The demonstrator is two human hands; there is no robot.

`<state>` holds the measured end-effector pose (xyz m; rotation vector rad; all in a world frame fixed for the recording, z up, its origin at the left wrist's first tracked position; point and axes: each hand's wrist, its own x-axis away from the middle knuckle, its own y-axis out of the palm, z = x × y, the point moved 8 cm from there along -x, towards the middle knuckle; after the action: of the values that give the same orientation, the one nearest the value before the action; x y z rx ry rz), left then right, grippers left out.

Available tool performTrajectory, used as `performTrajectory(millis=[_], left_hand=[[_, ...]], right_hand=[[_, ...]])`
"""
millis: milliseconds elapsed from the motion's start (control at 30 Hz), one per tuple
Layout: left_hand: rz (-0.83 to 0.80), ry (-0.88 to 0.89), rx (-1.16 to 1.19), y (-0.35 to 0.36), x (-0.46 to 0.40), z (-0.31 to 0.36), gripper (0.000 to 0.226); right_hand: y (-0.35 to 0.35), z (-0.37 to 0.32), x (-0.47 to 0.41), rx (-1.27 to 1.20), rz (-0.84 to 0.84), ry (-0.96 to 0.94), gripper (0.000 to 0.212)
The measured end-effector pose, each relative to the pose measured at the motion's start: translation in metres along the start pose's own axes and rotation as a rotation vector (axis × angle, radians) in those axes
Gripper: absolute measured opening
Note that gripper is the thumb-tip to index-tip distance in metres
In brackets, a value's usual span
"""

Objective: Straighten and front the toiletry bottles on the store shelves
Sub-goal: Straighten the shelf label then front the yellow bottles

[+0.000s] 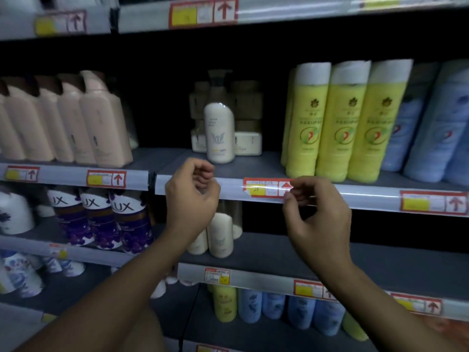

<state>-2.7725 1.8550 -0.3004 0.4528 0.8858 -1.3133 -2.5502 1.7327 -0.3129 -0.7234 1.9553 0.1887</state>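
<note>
white bottle point(219, 133) upright on shelf point(253, 166), just above both hands; left hand point(193, 196) and right hand point(317, 212) apart, fingers loosely curled, holding nothing

A single wide-angle view is given, taken from the person's head and directed forward and slightly down at the store shelving from close range; the shelf edge point(330, 193) at mid-height is met almost level, the shelf above is seen from beneath, and the lower shelves are looked down upon. Both forearms are seen rising from the bottom edge, the left hand point(191, 196) and right hand point(318, 217) being held just before the lens near the centre; straight shelf lines are bowed toward the frame borders, and no second view is provided for overlap.
</note>
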Motion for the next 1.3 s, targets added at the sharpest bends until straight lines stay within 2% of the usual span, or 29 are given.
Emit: performTrajectory(millis=[100, 200, 433, 600, 967, 1300], left_hand=[[0.012, 0.022, -0.059, 0.002, -0.022, 0.009, 0.023], [-0.005, 0.023, -0.136, 0.01, -0.046, 0.009, 0.031], [-0.067, -0.151, -0.257, 0.036, -0.099, -0.027, 0.078], [-0.112, -0.217, -0.246, 0.054, -0.121, -0.053, 0.095], [-0.035, -0.28, -0.211, 0.052, -0.125, -0.06, 0.085], [0.055, -0.118, -0.1, 0.03, -0.09, -0.012, 0.087]], right_hand=[[-0.017, 0.0, -0.02, 0.028, 0.078, 0.044, 0.023], [-0.019, 0.007, -0.037, 0.099, 0.081, 0.117, 0.036], [-0.008, 0.023, -0.062, 0.249, 0.198, 0.156, 0.056], [0.009, 0.029, -0.068, 0.399, 0.29, 0.147, 0.075], [0.02, 0.03, -0.065, 0.513, 0.366, 0.193, 0.071], [0.024, 0.022, -0.057, 0.4, 0.39, 0.194, 0.065]])
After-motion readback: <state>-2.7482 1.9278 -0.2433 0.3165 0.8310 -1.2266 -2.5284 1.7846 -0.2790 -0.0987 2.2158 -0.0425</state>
